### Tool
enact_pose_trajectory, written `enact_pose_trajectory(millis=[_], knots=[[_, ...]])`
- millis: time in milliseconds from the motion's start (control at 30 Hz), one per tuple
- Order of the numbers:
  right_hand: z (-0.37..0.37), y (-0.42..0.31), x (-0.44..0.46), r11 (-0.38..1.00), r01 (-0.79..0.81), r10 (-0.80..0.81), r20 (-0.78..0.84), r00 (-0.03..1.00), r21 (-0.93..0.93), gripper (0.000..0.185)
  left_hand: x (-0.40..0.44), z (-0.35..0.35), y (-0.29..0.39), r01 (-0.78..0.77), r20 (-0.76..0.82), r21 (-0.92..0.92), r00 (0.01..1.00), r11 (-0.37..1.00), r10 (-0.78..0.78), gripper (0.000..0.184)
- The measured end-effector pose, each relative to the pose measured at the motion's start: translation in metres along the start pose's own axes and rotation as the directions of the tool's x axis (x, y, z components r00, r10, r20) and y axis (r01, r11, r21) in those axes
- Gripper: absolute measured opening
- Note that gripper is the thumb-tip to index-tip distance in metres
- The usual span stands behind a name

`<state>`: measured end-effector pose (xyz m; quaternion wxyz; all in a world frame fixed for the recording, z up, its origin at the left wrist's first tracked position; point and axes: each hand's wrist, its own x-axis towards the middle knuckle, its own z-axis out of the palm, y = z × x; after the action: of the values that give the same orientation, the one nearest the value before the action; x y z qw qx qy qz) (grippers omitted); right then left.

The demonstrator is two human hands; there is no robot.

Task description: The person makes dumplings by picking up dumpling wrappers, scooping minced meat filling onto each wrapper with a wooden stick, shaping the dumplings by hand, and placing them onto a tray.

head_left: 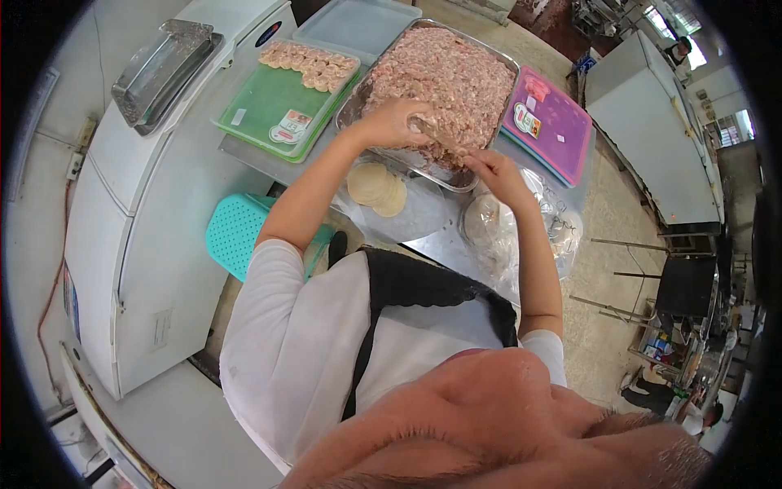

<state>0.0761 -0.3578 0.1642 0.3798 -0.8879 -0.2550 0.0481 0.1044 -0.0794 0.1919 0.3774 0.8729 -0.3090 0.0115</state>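
One left hand [399, 124] curves over a metal tray [440, 174] of ground meat [444, 69] at 12 o'clock; the right hand [492, 173] gathers its fingers by the near rim. I cannot tell what either clamps. Pale round wrappers [375, 188] lie at 11 o'clock. I'd favor small, even portions, worked above the tray.

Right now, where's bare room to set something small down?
Green tray: bare between meat pieces and label. Purple tray: bare between labels and right rim. Crowded: table front, round wrappers and plastic bag; meat pan, left hand and right hand at it.
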Motion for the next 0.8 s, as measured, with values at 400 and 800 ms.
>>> enact_pose_trajectory(millis=[400, 800], knots=[[0.018, -0.005, 0.003, 0.796, -0.333, 0.261, -0.209, 0.942, -0.505, 0.032, -0.007, -0.018, -0.054, 0.167, -0.012, -0.241, 0.985, 0.956, -0.175, 0.053], [0.057, -0.161, 0.065, 0.939, -0.151, 0.089, -0.206, 0.974, -0.309, 0.026, -0.038, -0.102, -0.104, -0.171, -0.010, -0.216, 0.985, 0.961, 0.173, 0.033]])
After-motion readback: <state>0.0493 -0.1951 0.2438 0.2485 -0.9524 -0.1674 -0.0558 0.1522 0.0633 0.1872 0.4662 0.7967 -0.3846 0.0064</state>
